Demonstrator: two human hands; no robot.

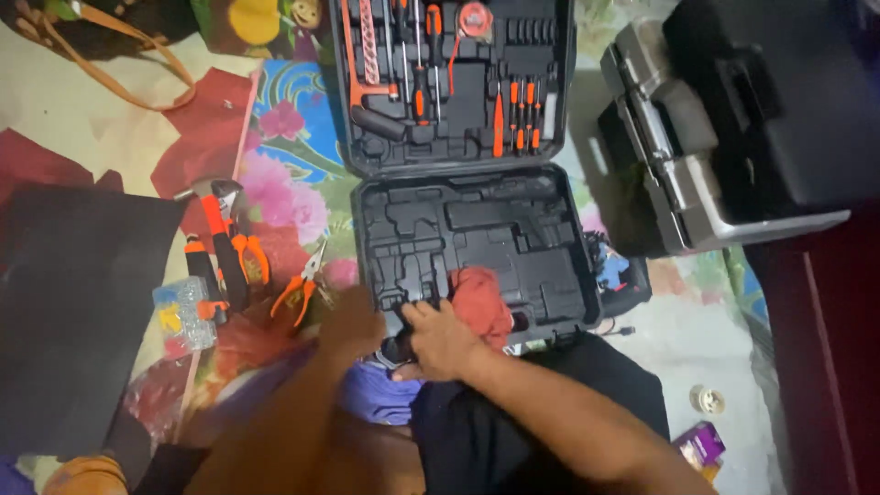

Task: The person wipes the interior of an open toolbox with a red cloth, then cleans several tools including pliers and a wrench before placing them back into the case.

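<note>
An open black tool case [550, 275] lies on a flowered cloth; its lid half holds orange-handled screwdrivers [422, 64] and other tools. My right hand [442, 339] rests at the case's near edge, fingers curled over a dark object that I cannot make out, beside a red rag [481, 298] lying in the tray. My left hand [350, 325] is blurred, just left of the case near orange-handled pliers [302, 289]; what it holds is unclear.
An orange-and-black hammer and pliers [225, 243] lie left of the case beside a clear bag of small parts [183, 316]. A black sheet [73, 312] covers the left. A silver and black box [724, 128] stands at right. A purple packet [699, 445] lies at lower right.
</note>
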